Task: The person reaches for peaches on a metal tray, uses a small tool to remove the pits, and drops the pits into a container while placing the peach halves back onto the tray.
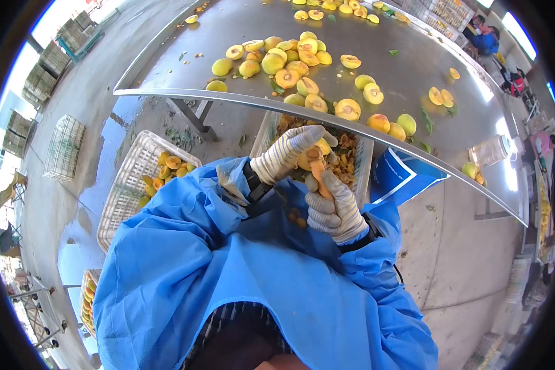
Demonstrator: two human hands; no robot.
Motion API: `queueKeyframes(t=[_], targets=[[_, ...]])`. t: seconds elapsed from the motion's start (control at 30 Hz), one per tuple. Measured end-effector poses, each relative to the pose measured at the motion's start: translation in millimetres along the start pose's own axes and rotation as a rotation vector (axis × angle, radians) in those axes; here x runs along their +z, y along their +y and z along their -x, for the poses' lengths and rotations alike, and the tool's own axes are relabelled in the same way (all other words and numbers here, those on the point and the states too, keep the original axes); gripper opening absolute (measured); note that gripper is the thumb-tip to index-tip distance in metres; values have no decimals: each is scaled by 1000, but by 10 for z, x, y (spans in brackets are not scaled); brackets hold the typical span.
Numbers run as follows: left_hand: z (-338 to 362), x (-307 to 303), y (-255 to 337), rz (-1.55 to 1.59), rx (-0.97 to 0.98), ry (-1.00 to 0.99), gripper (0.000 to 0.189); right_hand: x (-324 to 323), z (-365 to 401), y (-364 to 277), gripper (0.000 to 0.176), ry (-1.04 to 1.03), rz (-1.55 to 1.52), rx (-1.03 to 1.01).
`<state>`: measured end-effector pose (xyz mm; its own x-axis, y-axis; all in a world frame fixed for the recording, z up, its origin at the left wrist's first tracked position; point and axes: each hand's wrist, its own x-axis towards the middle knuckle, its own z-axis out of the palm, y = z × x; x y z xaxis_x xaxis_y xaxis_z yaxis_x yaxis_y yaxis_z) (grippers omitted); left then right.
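Note:
My left hand, in a striped knit glove, is closed around a yellow peach. My right hand, gloved the same way, grips an orange-handled tool whose tip is against the peach. Both hands are held over a white crate of pits and scraps, below the edge of a metal table. Blue sleeves cover both arms.
Whole and halved peaches lie scattered on the wet metal table. A white crate with peach halves stands on the floor to the left, another crate of fruit lower left. A blue bag lies right. Stacked crates stand far left.

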<state>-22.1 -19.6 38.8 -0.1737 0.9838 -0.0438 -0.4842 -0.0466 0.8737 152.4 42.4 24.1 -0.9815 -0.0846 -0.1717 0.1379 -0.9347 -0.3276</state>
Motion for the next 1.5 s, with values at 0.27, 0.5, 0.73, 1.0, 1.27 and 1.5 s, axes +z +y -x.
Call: queueKeyframes(t=[0.27, 0.5, 0.73, 1.0, 1.27, 1.5], targets=[[-179, 14, -273, 9, 217, 114, 57, 98, -47, 27, 37, 176, 156, -140], [-146, -60, -156, 16, 88, -36, 59, 64, -54, 67, 37, -13, -57, -106], [-229, -117, -249, -67, 184, -21, 52, -6, -60, 16, 38, -79, -187, -59], [-116, -209, -208, 275, 7, 58, 60, 110, 75, -98, 41, 43, 70, -343], [162, -427, 130, -770, 44, 281, 33, -361, 235, -275, 54, 892, 1556, -302], [1451, -1642, 748, -1806, -435, 595, 41, -289, 262, -264, 56, 806, 1938, -367]])
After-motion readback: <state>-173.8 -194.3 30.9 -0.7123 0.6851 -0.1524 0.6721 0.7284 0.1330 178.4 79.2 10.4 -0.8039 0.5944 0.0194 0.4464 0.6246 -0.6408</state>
